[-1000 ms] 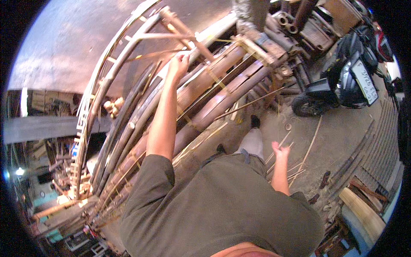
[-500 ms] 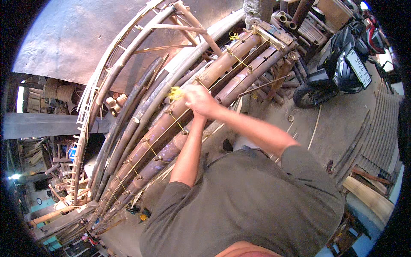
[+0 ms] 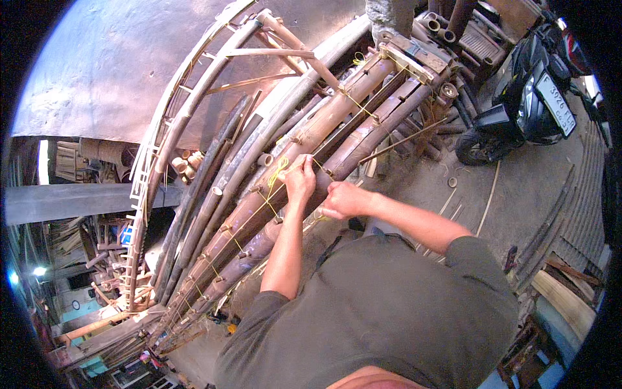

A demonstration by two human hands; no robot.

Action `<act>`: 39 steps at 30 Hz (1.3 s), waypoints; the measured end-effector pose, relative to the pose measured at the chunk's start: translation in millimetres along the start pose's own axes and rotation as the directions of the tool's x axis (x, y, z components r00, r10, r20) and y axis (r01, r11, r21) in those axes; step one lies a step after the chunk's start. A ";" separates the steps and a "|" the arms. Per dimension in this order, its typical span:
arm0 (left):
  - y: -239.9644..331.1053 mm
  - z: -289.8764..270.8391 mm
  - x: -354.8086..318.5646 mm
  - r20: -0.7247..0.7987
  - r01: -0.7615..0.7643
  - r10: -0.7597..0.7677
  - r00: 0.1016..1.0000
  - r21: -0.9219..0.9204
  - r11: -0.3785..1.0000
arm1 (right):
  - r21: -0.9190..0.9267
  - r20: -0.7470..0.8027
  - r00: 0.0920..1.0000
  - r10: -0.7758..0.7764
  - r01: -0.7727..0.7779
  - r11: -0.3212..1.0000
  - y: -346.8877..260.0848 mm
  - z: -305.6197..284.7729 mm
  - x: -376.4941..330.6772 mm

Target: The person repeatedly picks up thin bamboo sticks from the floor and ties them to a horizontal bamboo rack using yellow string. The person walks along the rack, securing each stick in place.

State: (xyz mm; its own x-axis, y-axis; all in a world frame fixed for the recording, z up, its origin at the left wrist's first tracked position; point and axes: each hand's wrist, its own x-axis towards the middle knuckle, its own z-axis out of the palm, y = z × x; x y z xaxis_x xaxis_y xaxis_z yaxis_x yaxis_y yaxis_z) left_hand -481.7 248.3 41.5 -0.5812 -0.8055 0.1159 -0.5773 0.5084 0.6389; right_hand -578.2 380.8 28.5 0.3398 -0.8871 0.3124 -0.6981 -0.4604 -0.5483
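Left hand [image 3: 300, 179] pinches yellow cord [image 3: 277, 174] on thick bamboo poles [image 3: 311, 139] | right hand [image 3: 340, 199] clenched on cord end just beside | best: keep cord taut, seat wraps snug at peg [image 3: 329, 174]

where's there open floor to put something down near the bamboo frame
Bare concrete floor lies to the person's right, between the bamboo frame and the parked scooter, with only thin strips scattered on it. Crowded: the frame top where the left hand and right hand work the yellow cord, and the bamboo offcuts left of it.
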 end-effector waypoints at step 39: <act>-134.9 -126.3 -78.6 0.262 -0.057 0.004 0.965 0.196 0.979 | 0.932 0.338 0.433 0.836 -0.031 -0.361 -156.3 139.4 75.4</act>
State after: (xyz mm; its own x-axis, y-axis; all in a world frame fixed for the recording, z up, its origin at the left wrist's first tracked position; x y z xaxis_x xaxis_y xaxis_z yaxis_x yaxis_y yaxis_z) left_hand -285.7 204.6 42.3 -0.7133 -0.6957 -0.0850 -0.6445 0.6035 0.4694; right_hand -355.6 381.5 29.6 -0.2235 -0.7795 -0.5852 0.8286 0.1642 -0.5352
